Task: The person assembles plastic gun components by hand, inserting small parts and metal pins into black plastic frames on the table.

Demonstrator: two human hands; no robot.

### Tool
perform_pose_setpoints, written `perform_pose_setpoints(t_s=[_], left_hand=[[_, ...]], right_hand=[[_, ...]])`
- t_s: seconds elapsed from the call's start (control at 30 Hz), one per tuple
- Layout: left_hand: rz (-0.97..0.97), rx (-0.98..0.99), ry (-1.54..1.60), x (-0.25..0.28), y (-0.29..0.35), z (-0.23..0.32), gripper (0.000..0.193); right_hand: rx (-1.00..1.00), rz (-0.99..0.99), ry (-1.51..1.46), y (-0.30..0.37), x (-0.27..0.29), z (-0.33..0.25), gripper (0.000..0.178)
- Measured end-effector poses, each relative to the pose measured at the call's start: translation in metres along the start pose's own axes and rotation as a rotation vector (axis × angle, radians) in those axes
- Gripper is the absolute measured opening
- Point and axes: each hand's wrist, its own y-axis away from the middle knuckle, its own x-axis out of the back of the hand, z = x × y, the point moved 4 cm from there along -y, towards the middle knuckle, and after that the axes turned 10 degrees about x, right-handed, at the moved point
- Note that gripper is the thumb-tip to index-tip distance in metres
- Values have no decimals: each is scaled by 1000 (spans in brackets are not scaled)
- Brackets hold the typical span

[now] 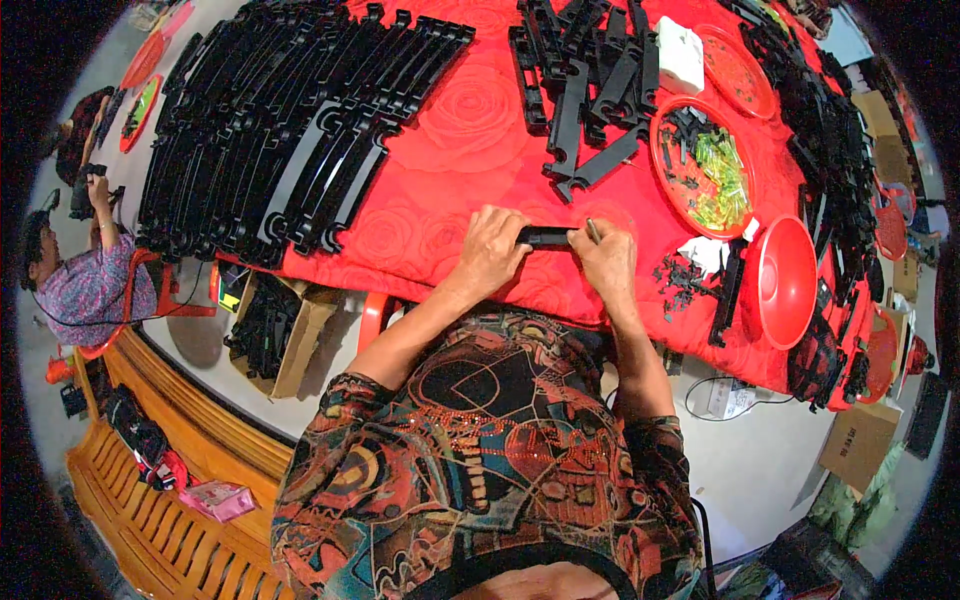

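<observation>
While both forearms reach up from the lower edge in the head view, the left hand (490,250) and the right hand (607,258) close on the two ends of a short black plastic bar (546,236), holding it level just above the near edge of the red rose-patterned tablecloth (460,140). A thin grey pin (593,230) sticks up from the right hand's fingers. Rows of long black plastic strips (290,130) lie to the left; a looser heap of black pieces (585,90) lies beyond the hands. To the right sit a red tray of green-yellow bits (705,165) and a red bowl (785,280). Far left, another person (75,270) handles a dark part.
</observation>
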Motion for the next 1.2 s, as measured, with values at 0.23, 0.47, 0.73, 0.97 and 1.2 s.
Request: perform_pose_setpoints(t_s=[0.23,0.47,0.73,0.97,1.2], left_hand=[[-38,21,35,2,-1,1,38],[-115,57,45,5,-2,0,36],[-70,15,56,4,1,-1,39],[-101,67,107,10,-7,0,28],[-376,210,-51,-4,-35,3,28]], right_hand=[[68,8,83,1,0,0,26],[32,-47,-103,0,4,3,27],[73,-87,44,-1,0,-2,26],[150,-64,56,-1,-5,3,22],[217,-9,69,8,-7,1,20]])
